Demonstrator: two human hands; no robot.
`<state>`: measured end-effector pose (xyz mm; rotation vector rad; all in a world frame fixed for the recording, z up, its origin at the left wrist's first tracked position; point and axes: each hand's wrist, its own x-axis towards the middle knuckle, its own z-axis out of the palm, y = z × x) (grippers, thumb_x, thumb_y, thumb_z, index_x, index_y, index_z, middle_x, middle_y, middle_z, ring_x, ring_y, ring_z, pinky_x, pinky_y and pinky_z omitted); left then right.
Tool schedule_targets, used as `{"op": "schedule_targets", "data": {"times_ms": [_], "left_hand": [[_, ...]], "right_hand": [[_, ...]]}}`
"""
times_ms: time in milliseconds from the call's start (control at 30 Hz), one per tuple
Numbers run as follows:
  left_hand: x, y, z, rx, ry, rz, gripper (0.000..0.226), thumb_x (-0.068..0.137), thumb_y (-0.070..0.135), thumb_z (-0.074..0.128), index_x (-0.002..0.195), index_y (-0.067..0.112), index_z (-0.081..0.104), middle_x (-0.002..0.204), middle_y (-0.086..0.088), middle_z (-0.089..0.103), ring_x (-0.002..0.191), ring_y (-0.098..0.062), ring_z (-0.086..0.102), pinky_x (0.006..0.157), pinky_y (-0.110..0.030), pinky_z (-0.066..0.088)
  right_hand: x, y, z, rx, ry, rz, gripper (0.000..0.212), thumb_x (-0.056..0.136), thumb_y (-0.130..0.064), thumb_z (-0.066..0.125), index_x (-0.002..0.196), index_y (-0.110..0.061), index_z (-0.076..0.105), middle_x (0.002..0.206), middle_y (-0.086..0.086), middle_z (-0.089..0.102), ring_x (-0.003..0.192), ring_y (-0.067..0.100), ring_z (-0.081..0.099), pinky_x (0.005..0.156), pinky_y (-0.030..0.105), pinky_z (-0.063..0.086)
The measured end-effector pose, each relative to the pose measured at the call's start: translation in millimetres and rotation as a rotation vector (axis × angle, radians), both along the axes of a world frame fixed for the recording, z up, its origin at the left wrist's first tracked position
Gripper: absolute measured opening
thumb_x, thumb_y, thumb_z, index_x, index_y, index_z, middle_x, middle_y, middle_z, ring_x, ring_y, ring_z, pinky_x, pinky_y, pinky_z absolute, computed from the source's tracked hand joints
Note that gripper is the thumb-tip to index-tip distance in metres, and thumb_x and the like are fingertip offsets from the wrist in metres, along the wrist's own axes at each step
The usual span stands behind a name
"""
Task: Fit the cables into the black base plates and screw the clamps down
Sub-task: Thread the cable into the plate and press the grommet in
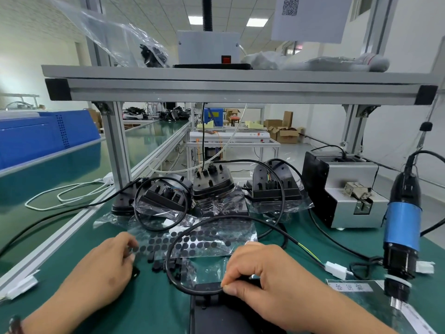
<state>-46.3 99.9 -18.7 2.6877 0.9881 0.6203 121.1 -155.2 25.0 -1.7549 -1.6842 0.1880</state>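
**Cable pinched at plate edge, not seated yet**

Right hand [267, 283]: thumb and index fingers [232, 290] are closed in a pinch on the cable [240, 219], right at the top edge of the plate [212, 317]. The plate lies flat on the worktop [149, 304], bottom centre, partly under that hand. From the pinch the cable arcs up in a wide loop, comes down on the right and ends in a white connector [336, 270] lying on the worktop.

Left hand [106, 268]: fingers curled at the left end of the clamps [166, 262] pile. The tips are blurred, so I can't tell if they've got one.

Handling, my read:
- **Cable:** light, jacketed, springy. The loop holds its own curve, so it will likely try to lift out of the plate unless held down. Grip short, just beside the plate as now, not out on the loop and not by the thin wires at the connector.
- **Plate:** rigid plastic and light, so it could skate on the mat. Keep a hand on it.
- **Clamps:** tiny and easy to fumble. Fingertip pinch, one at a time.

Driver [402, 227] hangs at right, untouched. No clamp fitted that I can see.
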Motion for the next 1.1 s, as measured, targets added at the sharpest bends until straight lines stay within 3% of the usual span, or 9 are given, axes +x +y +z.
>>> {"op": "schedule_targets", "data": {"times_ms": [133,267,400,567,667,733,833,967,1100], "left_hand": [[5,-8,4,0.015,-0.013,-0.105,0.015,0.087,0.035,0.061,0.092,0.046,0.052,0.086,0.017,0.055,0.079,0.005,0.054,0.068,-0.011,0.033],[9,-10,4,0.015,-0.01,-0.148,0.014,0.083,0.043,0.066,0.085,0.047,0.054,0.083,0.015,0.056,0.076,0.007,0.054,0.065,-0.005,0.034],[12,-10,3,0.04,0.001,-0.159,0.019,0.08,0.039,0.071,0.071,0.045,0.055,0.077,0.015,0.056,0.073,0.005,0.052,0.062,-0.005,0.034],[13,-4,5,0.06,0.009,-0.127,0.024,0.087,0.039,0.063,0.068,0.046,0.048,0.076,0.017,0.058,0.074,0.0,0.051,0.066,-0.016,0.036],[11,4,17,-0.066,-0.108,-0.085,0.019,0.089,0.035,0.061,0.069,0.037,0.059,0.066,0.011,0.063,0.065,-0.003,0.056,0.062,-0.018,0.042],[11,5,29,-0.274,-0.26,-0.103,0.023,0.089,0.033,0.061,0.069,0.024,0.065,0.061,0.003,0.067,0.057,-0.011,0.058,0.064,-0.029,0.05],[19,-15,53,-0.462,-0.381,-0.223,0.024,0.088,0.037,0.059,0.07,0.023,0.066,0.06,0.001,0.065,0.053,-0.008,0.055,0.059,-0.03,0.051],[37,-56,71,-0.362,-0.224,-0.424,0.018,0.086,0.047,0.055,0.074,0.036,0.063,0.07,0.01,0.069,0.059,-0.004,0.062,0.057,-0.019,0.051],[54,-86,67,-0.312,-0.093,-0.545,0.022,0.091,0.036,0.057,0.07,0.028,0.059,0.067,0.02,0.067,0.06,0.002,0.063,0.056,-0.014,0.049]], "right_hand": [[0,0,0,-0.004,-0.007,0.003,0.005,0.085,-0.026,0.068,0.082,-0.029,0.071,0.083,-0.018,0.066,0.091,0.003,0.058,0.085,0.016,0.043],[-1,0,1,0.003,-0.011,0.002,0.005,0.085,-0.026,0.067,0.082,-0.028,0.071,0.082,-0.017,0.065,0.09,0.003,0.058,0.082,0.014,0.041],[-1,0,1,0.001,-0.012,-0.003,0.005,0.084,-0.026,0.066,0.082,-0.028,0.07,0.083,-0.017,0.066,0.089,0.003,0.058,0.089,0.018,0.043],[-2,-1,2,-0.007,-0.006,-0.01,0.006,0.084,-0.023,0.068,0.082,-0.026,0.071,0.084,-0.016,0.066,0.091,0.005,0.058,0.083,0.016,0.044],[-2,-1,2,-0.02,-0.009,-0.013,0.007,0.086,-0.022,0.068,0.083,-0.028,0.07,0.085,-0.018,0.066,0.092,0.003,0.058,0.092,0.019,0.042],[-2,-1,3,-0.025,-0.008,-0.012,0.008,0.086,-0.022,0.068,0.083,-0.029,0.07,0.084,-0.018,0.066,0.092,0.002,0.057,0.095,0.019,0.039],[-2,0,5,-0.031,-0.022,-0.011,0.008,0.086,-0.021,0.069,0.082,-0.028,0.073,0.083,-0.015,0.067,0.089,0.002,0.056,0.089,0.02,0.043],[-3,0,8,-0.038,-0.044,-0.017,0.006,0.085,-0.022,0.07,0.085,-0.022,0.077,0.088,-0.011,0.067,0.088,0.001,0.058,0.084,0.02,0.046],[-5,-1,8,0.041,0.037,-0.068,0.005,0.084,-0.026,0.072,0.083,-0.022,0.075,0.082,-0.007,0.066,0.078,0.004,0.062,0.075,0.023,0.05]]}}
